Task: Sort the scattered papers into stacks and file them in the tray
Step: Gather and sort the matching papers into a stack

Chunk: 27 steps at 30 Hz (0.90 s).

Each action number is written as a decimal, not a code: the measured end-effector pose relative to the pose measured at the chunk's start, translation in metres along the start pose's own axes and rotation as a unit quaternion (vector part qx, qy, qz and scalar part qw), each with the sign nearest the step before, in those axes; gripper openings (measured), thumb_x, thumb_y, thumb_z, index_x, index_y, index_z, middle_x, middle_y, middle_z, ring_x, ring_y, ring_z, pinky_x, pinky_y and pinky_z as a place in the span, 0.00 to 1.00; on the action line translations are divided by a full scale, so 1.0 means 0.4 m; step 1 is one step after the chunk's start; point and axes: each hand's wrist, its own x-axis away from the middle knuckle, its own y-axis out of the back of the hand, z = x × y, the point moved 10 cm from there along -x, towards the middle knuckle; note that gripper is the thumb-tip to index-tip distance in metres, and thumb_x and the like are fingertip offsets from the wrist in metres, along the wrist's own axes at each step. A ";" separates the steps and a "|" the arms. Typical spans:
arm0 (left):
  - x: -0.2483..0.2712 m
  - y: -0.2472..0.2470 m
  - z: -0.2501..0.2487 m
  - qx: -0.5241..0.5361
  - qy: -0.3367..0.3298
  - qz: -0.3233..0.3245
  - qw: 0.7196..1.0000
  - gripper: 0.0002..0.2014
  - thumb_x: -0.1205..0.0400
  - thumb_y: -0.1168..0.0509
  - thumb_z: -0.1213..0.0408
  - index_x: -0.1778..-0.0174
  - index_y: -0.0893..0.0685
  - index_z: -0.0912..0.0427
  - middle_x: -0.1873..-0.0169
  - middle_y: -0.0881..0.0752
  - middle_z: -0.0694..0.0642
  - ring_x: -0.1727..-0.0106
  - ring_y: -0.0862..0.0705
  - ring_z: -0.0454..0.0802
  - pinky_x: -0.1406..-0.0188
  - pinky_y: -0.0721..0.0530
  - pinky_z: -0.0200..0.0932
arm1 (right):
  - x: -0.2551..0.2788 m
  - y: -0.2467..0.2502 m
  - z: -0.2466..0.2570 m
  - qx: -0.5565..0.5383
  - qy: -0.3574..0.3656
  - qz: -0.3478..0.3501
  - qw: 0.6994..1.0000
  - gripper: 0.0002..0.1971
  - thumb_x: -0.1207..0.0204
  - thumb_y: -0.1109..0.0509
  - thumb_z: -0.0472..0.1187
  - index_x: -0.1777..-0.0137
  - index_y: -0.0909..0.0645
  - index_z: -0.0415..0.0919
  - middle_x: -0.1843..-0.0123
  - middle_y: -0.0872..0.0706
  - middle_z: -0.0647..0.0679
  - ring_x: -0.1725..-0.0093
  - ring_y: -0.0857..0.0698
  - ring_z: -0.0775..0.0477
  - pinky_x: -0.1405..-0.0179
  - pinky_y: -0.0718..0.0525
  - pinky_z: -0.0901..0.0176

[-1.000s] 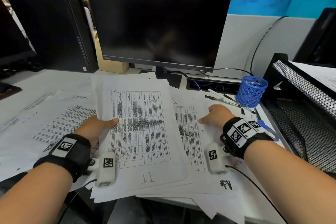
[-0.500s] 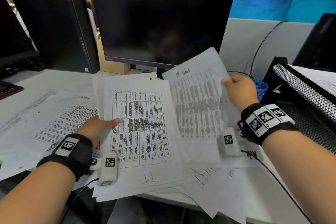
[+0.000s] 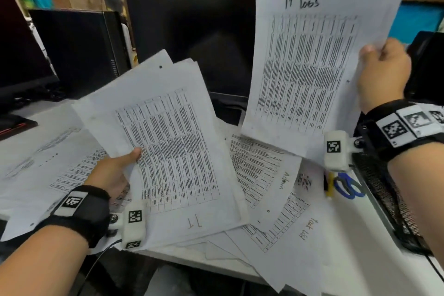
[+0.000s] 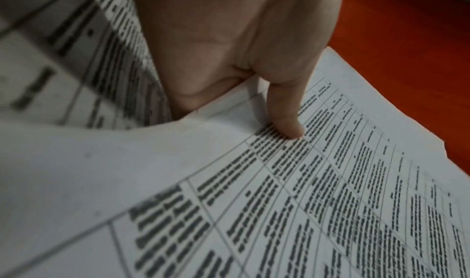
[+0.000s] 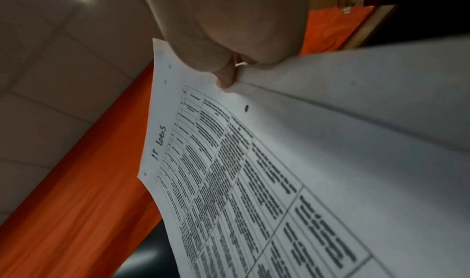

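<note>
Where the sorting stands: with one sheet up off the counter (image 3: 355, 269), the pile is splitting by heading.
Change: a second ago the right hand (image 3: 382, 74) lay on the scattered papers (image 3: 271, 190) near the right edge; now it holds the "IT logs" sheet (image 3: 305, 62) upright, high in front of the dark monitor (image 3: 192, 38).
Right grip: thumb and fingers pinched on that sheet's right margin.
Left grip: thumb (image 4: 284, 111) pressed on top, fingers hidden beneath, clamped on the "IT" stack (image 3: 168, 151), now tilted up off the counter's front left.
Meaning: the headings match, so the sheet probably belongs on the left-hand stack.
Tray: the black mesh tray (image 3: 389, 194) sits along the right edge; no filing under way.
Edges: loose sheets overhang the front edge and could slide off.
Room: open air between the hands; blue scissors (image 3: 348, 186) lie just beside the tray.
</note>
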 end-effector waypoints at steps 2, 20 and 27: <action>0.011 -0.015 -0.040 0.017 -0.025 0.011 0.999 0.11 0.21 0.31 0.63 0.45 0.16 0.63 0.54 0.08 0.52 0.51 0.10 0.46 0.39 0.20 0.49 | -0.025 0.007 0.040 -0.009 0.014 -0.015 1.000 0.11 0.19 0.40 0.42 0.55 0.22 0.34 0.63 0.25 0.48 0.70 0.29 0.64 0.66 0.32 0.71; 0.054 -0.222 -0.287 -0.022 -0.204 -0.051 0.977 0.27 0.24 0.26 0.56 0.30 0.23 0.57 0.41 0.15 0.49 0.41 0.17 0.46 0.46 0.23 0.36 | 0.275 -0.297 0.037 -0.196 -0.163 0.259 0.932 0.09 0.27 0.32 0.46 0.55 0.17 0.40 0.58 0.15 0.40 0.58 0.19 0.44 0.48 0.16 0.35; 0.113 -0.234 -0.326 -0.048 -0.267 -0.094 0.958 0.25 0.21 0.29 0.63 0.30 0.29 0.57 0.44 0.17 0.48 0.54 0.18 0.36 0.65 0.20 0.25 | 0.340 -0.255 0.070 -0.184 -0.084 0.236 0.951 0.16 0.19 0.36 0.50 0.35 0.26 0.46 0.47 0.19 0.60 0.52 0.21 0.66 0.59 0.24 0.77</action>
